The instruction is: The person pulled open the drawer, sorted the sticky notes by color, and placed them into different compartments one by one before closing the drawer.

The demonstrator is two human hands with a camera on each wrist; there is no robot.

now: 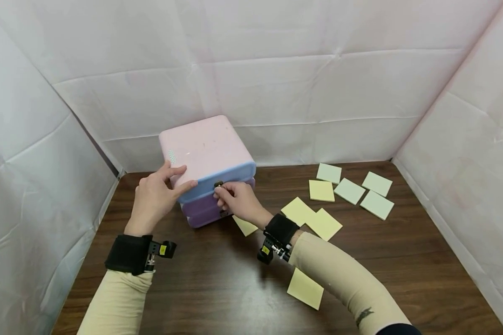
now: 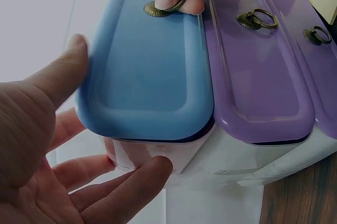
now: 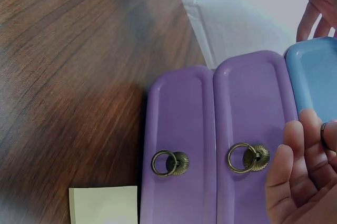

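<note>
On the dark wood-grain counter (image 1: 218, 279), the glossy pastel plastic drawer box (image 1: 201, 149) gets steadied by the flat-fingered left hand (image 1: 152, 200) while the right hand (image 1: 239, 200) pinches the blue top drawer's (image 2: 145, 71) little brass ring pull (image 2: 158, 9).

Dark wood counter (image 1: 218, 284), white sheeting (image 1: 318, 70) on three sides. Yellow notes: one near front edge (image 1: 305, 288), two touching at mid-counter (image 1: 298, 211) (image 1: 323, 224), one further back (image 1: 321, 190), one partly hidden (image 1: 246, 226). Four pale green notes at back right: (image 1: 329, 173), (image 1: 350, 191), (image 1: 377, 184), (image 1: 376, 204).
</note>
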